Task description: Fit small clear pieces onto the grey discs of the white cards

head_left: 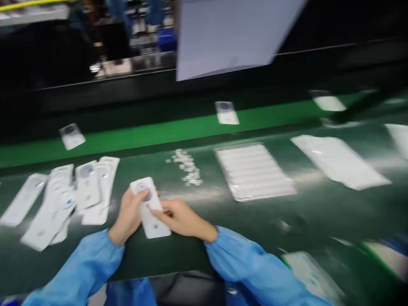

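Both hands meet over a white oblong plastic case (149, 216) with a round window near its far end, lying on the dark green table. My left hand (129, 214) grips its left side, fingers curled round the edge. My right hand (180, 219) pinches the case's right side near the middle. Blue sleeves cover both arms. The picture is smeared by motion.
Several similar white cases (60, 199) lie fanned out at the left. A heap of small white parts (188, 168) sits beyond the hands, with a white ribbed tray (255, 172) to its right and clear bags (341, 161) further right. Single cases (227, 112) ride a bright green belt behind.
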`<state>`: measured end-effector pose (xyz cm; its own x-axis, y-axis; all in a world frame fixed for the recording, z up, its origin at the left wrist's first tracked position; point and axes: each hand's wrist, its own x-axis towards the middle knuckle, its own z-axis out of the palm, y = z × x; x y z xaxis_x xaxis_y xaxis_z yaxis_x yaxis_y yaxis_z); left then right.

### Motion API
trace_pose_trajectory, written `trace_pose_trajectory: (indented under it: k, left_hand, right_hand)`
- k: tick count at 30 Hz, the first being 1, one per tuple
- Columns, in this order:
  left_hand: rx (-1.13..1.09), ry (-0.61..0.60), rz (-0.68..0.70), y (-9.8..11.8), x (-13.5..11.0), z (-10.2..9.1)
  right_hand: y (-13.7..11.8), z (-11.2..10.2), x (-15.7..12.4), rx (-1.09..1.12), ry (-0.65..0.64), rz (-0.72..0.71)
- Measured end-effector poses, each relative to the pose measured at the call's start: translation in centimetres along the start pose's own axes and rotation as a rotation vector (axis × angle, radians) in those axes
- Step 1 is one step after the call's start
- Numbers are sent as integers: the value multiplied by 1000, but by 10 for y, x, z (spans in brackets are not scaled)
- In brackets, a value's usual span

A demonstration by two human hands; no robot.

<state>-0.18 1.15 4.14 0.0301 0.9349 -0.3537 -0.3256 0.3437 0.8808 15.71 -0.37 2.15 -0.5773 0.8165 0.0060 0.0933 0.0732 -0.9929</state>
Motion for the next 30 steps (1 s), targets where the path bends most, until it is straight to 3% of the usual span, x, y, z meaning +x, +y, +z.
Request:
trace_pose_trajectory:
  k: [3,6,9,14,20,22,26,28,30]
  left_hand:
    - [-56,57,1,1,-11,-16]
    - [-74,-4,-2,1,-11,-9]
    - [-100,9,-1,1,-11,-5]
    - [-75,47,18,-1,-13,-8]
    - [-71,-28,9,-2,-14,-9]
    - [-73,-11,1,-1,-14,-9]
    - [1,35,12,-1,-15,-8]
    - [70,33,42,-1,-16,-6]
    - [124,7,77,-2,-18,-6]
  right_hand:
    - [9,3,3,41,-93,49]
    - [9,1,-6,15,-106,91]
    - [7,1,-10,-10,-96,109]
    - [8,3,-10,-30,-85,110]
    - [4,0,-11,-35,-114,127]
    - [1,-3,-11,-68,-14,106]
    - [-11,-9,-13,-357,486,-144]
    - [-18,-10,-12,-544,518,-303]
    - [-22,-8,-11,-695,436,-388]
